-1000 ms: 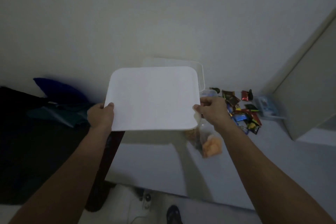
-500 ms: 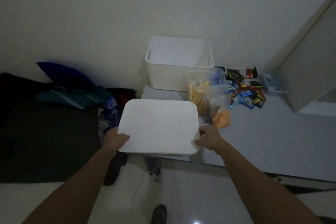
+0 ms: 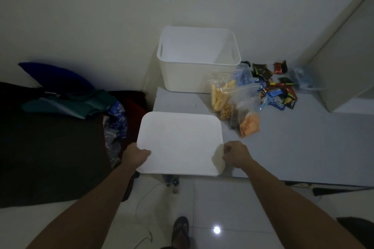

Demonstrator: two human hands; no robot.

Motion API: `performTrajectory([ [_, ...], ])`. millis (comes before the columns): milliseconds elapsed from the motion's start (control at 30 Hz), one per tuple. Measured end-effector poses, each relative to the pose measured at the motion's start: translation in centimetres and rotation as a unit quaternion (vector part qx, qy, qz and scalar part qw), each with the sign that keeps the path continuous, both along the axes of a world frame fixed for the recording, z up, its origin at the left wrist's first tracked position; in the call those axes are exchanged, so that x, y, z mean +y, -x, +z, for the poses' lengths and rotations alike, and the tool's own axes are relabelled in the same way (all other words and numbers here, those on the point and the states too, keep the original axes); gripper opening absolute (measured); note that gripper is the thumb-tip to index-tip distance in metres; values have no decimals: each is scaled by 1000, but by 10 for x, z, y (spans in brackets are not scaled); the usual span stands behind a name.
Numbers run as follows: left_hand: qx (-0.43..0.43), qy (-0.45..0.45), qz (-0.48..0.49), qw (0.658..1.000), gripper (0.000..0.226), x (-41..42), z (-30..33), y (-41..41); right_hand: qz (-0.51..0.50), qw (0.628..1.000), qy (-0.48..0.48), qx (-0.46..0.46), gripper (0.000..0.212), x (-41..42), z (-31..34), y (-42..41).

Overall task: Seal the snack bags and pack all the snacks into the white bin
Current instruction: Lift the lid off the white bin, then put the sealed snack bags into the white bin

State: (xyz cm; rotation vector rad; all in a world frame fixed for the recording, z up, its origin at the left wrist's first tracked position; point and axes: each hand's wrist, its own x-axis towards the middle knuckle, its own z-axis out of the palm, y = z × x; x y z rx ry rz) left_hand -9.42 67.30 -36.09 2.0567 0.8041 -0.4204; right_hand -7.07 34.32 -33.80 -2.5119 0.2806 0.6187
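The white bin point(image 3: 182, 79) stands uncovered and looks empty at the back of the grey table, against the wall. I hold its flat white lid point(image 3: 180, 141) low over the table's front left corner. My left hand point(image 3: 136, 154) grips the lid's near left edge and my right hand point(image 3: 235, 154) grips its near right corner. Several clear snack bags point(image 3: 232, 103) holding yellow sticks, puffs, dark pieces and orange chips lie just right of the bin. A heap of small wrapped snacks point(image 3: 275, 89) lies further right.
The grey table point(image 3: 303, 147) runs to the right, where a slanted beige panel point(image 3: 344, 56) stands. A clear plastic wrapper point(image 3: 301, 79) lies by that panel. Dark bedding with clothes point(image 3: 70, 101) lies left. Below are a tiled floor and my sandalled foot point(image 3: 181, 230).
The lid came off the bin and moved down and toward me, from in front of the bin to the table's front left corner. The bin and bags are now uncovered in view.
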Motion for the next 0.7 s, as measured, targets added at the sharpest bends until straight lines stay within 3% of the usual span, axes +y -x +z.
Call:
performTrajectory([
  [133,-28,-70,-41,996,60,-21,23,-16,-12,998,-16,-53,21,-8,19,-13],
  [233,-66,-73,-71,993,71,-46,40,-33,-17,996,-34,-85,15,-19,39,-25],
  [367,-116,-45,-99,987,66,-92,63,-60,-26,988,1,-153,16,-45,67,-50],
  [467,-146,-10,-117,982,62,-129,77,-79,-53,984,-13,-171,28,-69,75,-75],
  [700,-236,-17,-134,962,45,-219,101,-128,35,976,9,-215,39,-109,75,-125],
])
